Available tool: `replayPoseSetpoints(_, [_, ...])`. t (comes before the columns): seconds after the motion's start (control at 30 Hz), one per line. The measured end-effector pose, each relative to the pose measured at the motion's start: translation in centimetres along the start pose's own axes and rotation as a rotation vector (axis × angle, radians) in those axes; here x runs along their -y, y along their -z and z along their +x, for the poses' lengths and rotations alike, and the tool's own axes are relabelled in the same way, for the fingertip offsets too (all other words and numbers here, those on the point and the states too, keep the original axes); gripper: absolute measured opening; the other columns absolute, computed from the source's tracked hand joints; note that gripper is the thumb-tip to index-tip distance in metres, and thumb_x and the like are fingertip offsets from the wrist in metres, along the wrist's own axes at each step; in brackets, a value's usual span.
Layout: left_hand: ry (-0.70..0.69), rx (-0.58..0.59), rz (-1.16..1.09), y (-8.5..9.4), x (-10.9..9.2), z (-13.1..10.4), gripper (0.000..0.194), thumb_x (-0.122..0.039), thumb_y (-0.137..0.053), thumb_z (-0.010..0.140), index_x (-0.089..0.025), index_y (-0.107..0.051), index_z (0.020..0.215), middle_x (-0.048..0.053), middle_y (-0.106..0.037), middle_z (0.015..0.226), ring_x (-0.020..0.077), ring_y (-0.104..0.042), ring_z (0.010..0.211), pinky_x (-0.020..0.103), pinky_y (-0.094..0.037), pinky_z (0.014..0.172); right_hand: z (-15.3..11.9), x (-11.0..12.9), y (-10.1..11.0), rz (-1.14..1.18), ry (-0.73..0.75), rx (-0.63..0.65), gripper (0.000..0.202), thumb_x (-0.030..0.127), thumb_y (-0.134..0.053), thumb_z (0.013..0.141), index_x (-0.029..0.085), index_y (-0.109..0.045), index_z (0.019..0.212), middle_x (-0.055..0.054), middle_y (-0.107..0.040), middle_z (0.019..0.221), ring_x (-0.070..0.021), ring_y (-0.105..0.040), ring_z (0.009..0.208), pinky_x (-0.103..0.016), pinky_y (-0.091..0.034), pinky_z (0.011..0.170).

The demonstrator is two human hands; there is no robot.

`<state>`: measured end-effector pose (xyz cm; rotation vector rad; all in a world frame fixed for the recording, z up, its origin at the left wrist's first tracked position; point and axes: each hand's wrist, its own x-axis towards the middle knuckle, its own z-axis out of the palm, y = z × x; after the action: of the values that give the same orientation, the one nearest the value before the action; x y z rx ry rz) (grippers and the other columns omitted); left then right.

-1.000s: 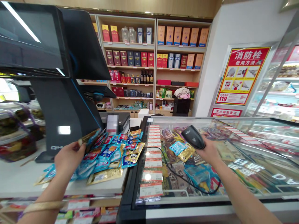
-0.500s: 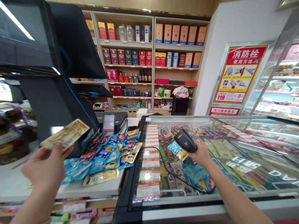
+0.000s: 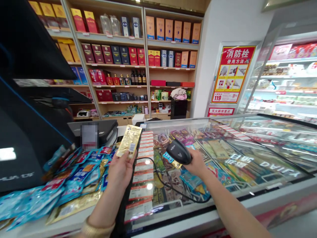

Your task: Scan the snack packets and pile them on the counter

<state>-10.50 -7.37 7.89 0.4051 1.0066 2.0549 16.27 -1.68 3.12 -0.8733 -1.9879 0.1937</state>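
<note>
A flat gold packet (image 3: 129,140) with a barcode on its face is pinched by its lower end in my left hand (image 3: 122,170), above the freezer's left edge. My right hand (image 3: 196,162) is wrapped round a black handheld scanner (image 3: 178,151), whose head points left towards the packet. The scanner's black cable (image 3: 170,186) loops over the glass. Blue and gold packets (image 3: 169,157) show just under the scanner. To the left, a pile of blue, red and gold packets (image 3: 81,173) covers part of the white counter (image 3: 81,216).
A glass-topped freezer (image 3: 237,195) full of packs fills the centre and right. At the left stands a black checkout terminal (image 3: 27,132), with a black device (image 3: 105,127) behind the pile. Shelves (image 3: 111,36) of boxes and bottles line the back; a red sign (image 3: 232,74) hangs right.
My left hand has carried the gold packet to the right, from beside the terminal to near the scanner, and the packet now stands more upright. The view has turned left.
</note>
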Motion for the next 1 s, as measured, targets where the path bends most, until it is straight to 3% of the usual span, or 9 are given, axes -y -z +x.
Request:
replayPoseSetpoints(0.13, [0.053,0.081,-0.019,-1.6,4.0,0.6,0.021,-0.005,-0.055,0.080,-0.020,-0.066,0.089,0.005,-0.074,0.095,0.0166,-0.069,0.100,0.039,-0.055,0.096,-0.4,0.6,-0.3,0.020,0.009,0.111,0.016,0.028,-0.062,0.071,0.021,-0.066,0.084,-0.004,-0.070,0.078,-0.0204,-0.065,0.072,-0.027,-0.044,0.066])
replayPoseSetpoints(0.27, [0.068,0.119,-0.035,-1.2,6.0,1.3,0.018,-0.007,-0.058,0.080,-0.020,-0.067,0.089,0.005,-0.074,0.094,0.0168,-0.069,0.099,0.039,-0.054,0.096,-0.6,0.9,-0.7,-0.013,-0.007,0.235,0.020,0.025,-0.064,0.069,0.022,-0.067,0.088,-0.003,-0.072,0.083,-0.0198,-0.066,0.077,-0.025,-0.043,0.069])
replayPoseSetpoints(0.47, [0.060,0.153,-0.038,-0.7,6.6,1.3,0.018,-0.005,-0.063,0.073,-0.019,-0.064,0.084,0.004,-0.074,0.091,0.0162,-0.069,0.095,0.035,-0.053,0.095,-0.4,1.5,-1.0,-0.132,-0.058,0.359,0.021,0.028,-0.064,0.070,0.023,-0.067,0.090,-0.003,-0.073,0.085,-0.0210,-0.067,0.081,-0.025,-0.042,0.069])
replayPoseSetpoints(1.0, [0.002,0.140,0.026,-0.8,6.9,1.1,0.014,-0.009,-0.067,0.069,-0.018,-0.062,0.079,0.003,-0.071,0.087,0.0152,-0.067,0.090,0.031,-0.052,0.090,-0.3,1.7,-0.6,-0.163,-0.107,0.370,0.014,0.029,-0.064,0.071,0.023,-0.065,0.083,-0.002,-0.071,0.079,-0.0203,-0.065,0.075,-0.025,-0.038,0.065])
